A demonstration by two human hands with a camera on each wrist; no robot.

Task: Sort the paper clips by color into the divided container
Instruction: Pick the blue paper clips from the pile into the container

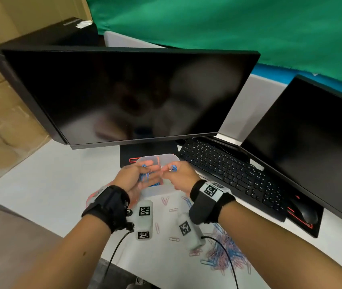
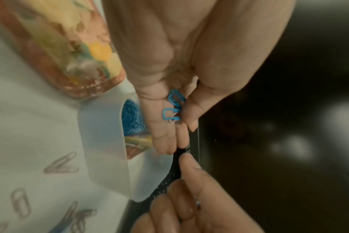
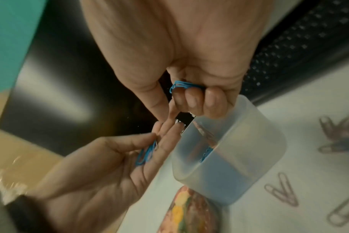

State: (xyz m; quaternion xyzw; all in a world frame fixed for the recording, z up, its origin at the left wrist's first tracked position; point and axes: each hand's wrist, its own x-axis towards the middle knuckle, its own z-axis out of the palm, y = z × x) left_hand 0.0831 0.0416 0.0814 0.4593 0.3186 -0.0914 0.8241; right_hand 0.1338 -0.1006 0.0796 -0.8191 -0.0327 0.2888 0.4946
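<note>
A translucent divided container (image 1: pixel 167 158) stands on the white desk below the monitor, with blue clips (image 2: pixel 133 118) in one compartment. My left hand (image 1: pixel 145 174) hovers over it, palm up, its thumb pinching a few blue paper clips (image 2: pixel 173 105) and one pale clip against the fingers. My right hand (image 1: pixel 170 168) is just to the right, its curled fingers gripping a small bunch of blue clips (image 3: pixel 181 85). The right thumb and forefinger reach toward the left fingertips. Both hands' fingertips nearly touch above the container (image 3: pixel 229 157).
A mixed pile of pink and blue clips (image 1: pixel 224 253) lies near the desk's front right, with loose pink clips (image 1: pixel 165 200) closer in. A monitor (image 1: pixel 124 94), keyboard (image 1: pixel 228 170), mouse (image 1: pixel 303 211) and second screen (image 1: pixel 311 142) ring the area. A colourful packet (image 2: pixel 70 55) lies left of the container.
</note>
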